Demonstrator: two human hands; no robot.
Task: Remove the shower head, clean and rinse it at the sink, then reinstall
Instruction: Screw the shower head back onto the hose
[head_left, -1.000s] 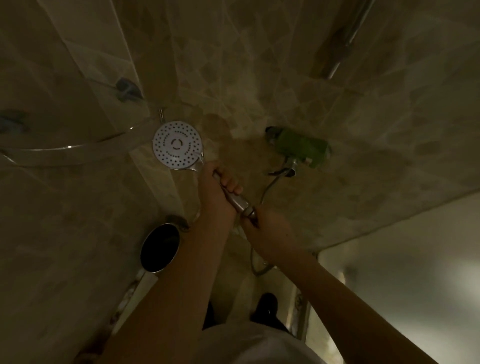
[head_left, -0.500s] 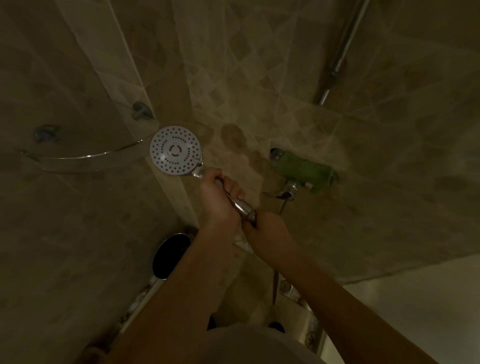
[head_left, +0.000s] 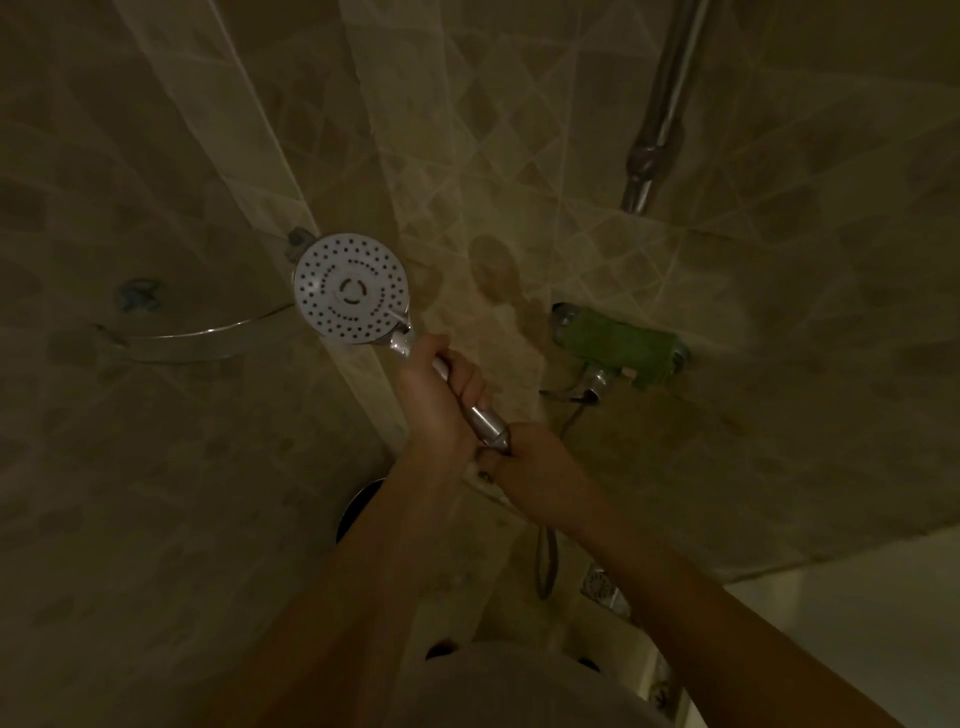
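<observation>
- Chrome handle of the shower head (head_left: 351, 288) sits in your left hand (head_left: 434, 402), fist wrapped tight; hold it steady, left of the green mixer (head_left: 615, 345).
- Your right hand (head_left: 524, 457) pinches the hose nut at the handle's base; turn only that, straight.

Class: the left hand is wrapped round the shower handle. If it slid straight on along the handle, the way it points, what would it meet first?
The left hand points up the handle toward the round spray face, so it would probably meet the neck under that face first. Beyond it lies the tiled wall, though depth is hard to judge here.
</observation>
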